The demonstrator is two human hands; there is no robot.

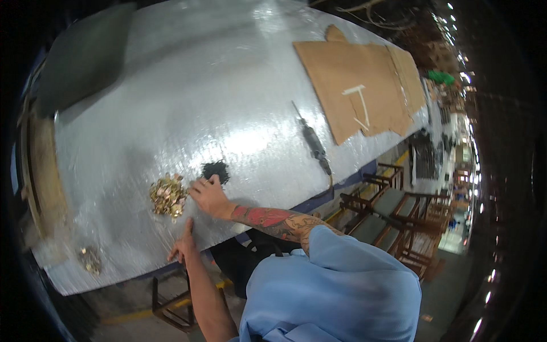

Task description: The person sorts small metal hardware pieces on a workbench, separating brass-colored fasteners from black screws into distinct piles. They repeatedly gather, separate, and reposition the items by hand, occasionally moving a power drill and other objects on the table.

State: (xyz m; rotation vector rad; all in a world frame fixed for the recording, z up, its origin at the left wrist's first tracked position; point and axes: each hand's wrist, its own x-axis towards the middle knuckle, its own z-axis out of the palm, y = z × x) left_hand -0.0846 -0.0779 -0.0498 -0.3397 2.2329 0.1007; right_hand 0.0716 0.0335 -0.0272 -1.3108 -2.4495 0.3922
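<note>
My right hand is over the table, its fingers bunched between two piles. Whatever its fingertips hold, if anything, is hidden. To its left lies a heap of small brass-coloured metal pieces. Just beyond the hand sits a smaller pile of thin black pieces, like screws. Closer to me, my left hand is at the table's front edge, fingers apart and the index finger stretched toward the brass-coloured heap. Nothing shows in that hand.
Silvery plastic film covers the long table. A corded electric screwdriver lies right of the piles, before flat cardboard. A dark panel is at far left, a clear bag of metal pieces at near left. Wooden chairs stand at right.
</note>
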